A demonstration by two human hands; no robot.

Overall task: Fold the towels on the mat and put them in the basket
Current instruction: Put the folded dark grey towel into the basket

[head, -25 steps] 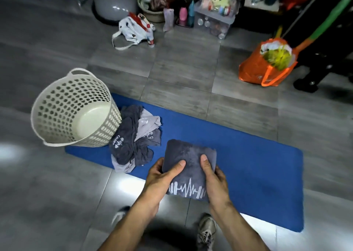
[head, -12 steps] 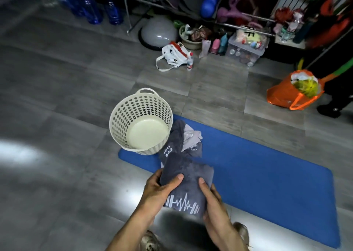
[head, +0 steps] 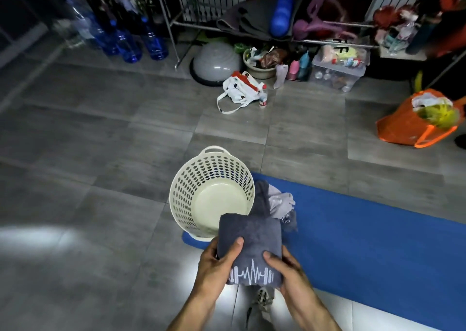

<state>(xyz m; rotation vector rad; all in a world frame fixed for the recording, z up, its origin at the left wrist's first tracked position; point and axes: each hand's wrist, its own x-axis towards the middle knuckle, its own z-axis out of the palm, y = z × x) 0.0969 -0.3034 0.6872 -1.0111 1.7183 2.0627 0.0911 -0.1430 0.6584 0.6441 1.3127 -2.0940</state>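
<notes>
The fold looks finished on this piece, and the step in hand is the carry to the basket. Nearest the camera, the left hand [head: 219, 264] and the right hand [head: 287, 270] hold a folded grey towel [head: 252, 240] between them, each with its thumb on top and its fingers curled under an edge. The towel is a neat, thick rectangle of dark grey cloth with a white heartbeat-and-barbell print along its near edge. It is held off the floor, its far left corner overlapping the basket's near rim in this view.

The cream perforated basket [head: 186, 199] sits just beyond at about 11 o'clock from the towel, tilted so its mouth faces the person, with nothing visible inside. It rests at the corner of the blue mat [head: 365, 242]. The next move, I judge, calls for a short forward reach toward 11 o'clock and a flat, level lowering onto the basket's bottom, both hands letting go together so the layers do not spring open; the tilt means the bundle could slide.

At 1 o'clock from the held towel, touching the basket's right side, a heap of unfolded towels [head: 274, 202] in dark and pale grey lies on the mat, so more folding remains.
</notes>
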